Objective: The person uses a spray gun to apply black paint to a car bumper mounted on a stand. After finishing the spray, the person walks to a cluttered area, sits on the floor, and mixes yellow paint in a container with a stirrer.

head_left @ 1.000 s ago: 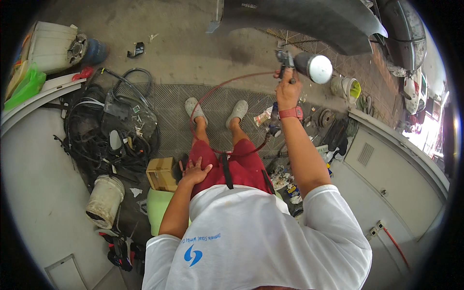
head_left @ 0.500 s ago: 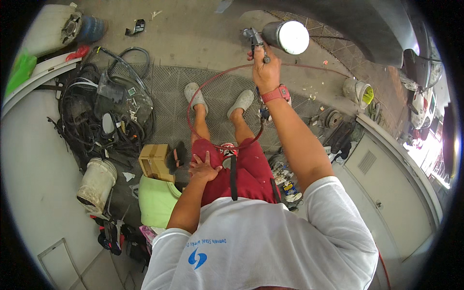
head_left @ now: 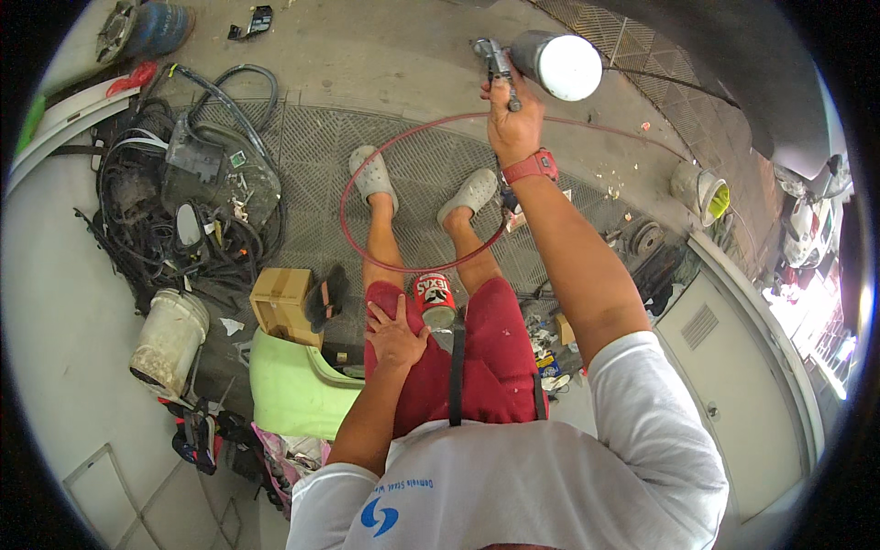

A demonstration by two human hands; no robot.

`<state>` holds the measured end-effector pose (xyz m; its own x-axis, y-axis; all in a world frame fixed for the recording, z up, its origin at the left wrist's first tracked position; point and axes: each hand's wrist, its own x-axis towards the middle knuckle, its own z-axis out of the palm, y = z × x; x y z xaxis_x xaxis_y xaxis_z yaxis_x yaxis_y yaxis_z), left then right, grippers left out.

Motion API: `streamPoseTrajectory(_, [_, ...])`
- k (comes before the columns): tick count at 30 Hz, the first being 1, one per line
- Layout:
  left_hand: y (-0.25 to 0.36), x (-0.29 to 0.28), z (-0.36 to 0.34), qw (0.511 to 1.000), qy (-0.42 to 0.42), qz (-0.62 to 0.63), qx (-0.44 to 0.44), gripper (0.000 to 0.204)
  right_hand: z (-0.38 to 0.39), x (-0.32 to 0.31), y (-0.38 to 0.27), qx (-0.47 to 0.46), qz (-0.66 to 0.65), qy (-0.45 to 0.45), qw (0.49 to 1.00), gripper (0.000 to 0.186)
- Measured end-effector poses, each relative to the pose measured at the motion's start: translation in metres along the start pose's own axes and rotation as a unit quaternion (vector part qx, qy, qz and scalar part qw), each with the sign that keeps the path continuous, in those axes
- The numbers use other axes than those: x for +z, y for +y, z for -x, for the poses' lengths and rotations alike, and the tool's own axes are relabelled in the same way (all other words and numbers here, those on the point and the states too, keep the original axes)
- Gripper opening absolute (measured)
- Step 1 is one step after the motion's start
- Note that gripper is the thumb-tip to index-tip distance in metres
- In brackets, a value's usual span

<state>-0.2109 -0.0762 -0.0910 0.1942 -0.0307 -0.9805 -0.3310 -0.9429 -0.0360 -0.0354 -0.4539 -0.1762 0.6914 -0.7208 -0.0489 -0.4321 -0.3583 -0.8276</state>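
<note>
Spray gun: metal gun [head_left: 496,62] held in the air ahead of the person, right of the feet, near the dark curved panel [head_left: 779,101] and apart from it.
Right hand: the hand [head_left: 515,124] wraps the handle, fingers curled round it; some fingertips are hidden, so how tightly they press I cannot tell.
Left hand: the hand [head_left: 396,339] lies flat on the red shorts [head_left: 500,357] over the thigh — fingers spread, gripping nothing.
Cup: a grey cup [head_left: 568,68] with a white round end sits beside the gun body, on its right; the contents do not show.
Weight: probably moderate and lopsided — the bulky cup likely pulls the gun to its side, more so if filled.
Stiffness: body and handle look rigid; the cup wall seems firm too.
Slip and breakage: smooth metal could turn slick if wet; the nozzle end is likely the delicate part.
Best hold: round the handle, as now, with the wrist level; the cup makes a poor handhold.
Hose: the reddish hose [head_left: 345,203] looks bendy and loops above the shins; it may drag, and its join to the gun is unclear.
</note>
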Motion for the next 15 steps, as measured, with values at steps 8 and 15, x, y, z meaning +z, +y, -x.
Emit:
streamPoseTrajectory(8, [0.010, 0.006, -0.021, 0.999, 0.029, 0.010, 0.008, 0.090, -0.019, 0.024, 0.059, 0.025, 0.073, 0.021, 0.997, 0.053])
streamPoseTrajectory(15, [0.008, 0.020, -0.033, 0.997, 0.046, 0.053, 0.012, 0.087, -0.016, 0.064, 0.105, -0.051, 0.160, 0.083, 0.982, 0.052])
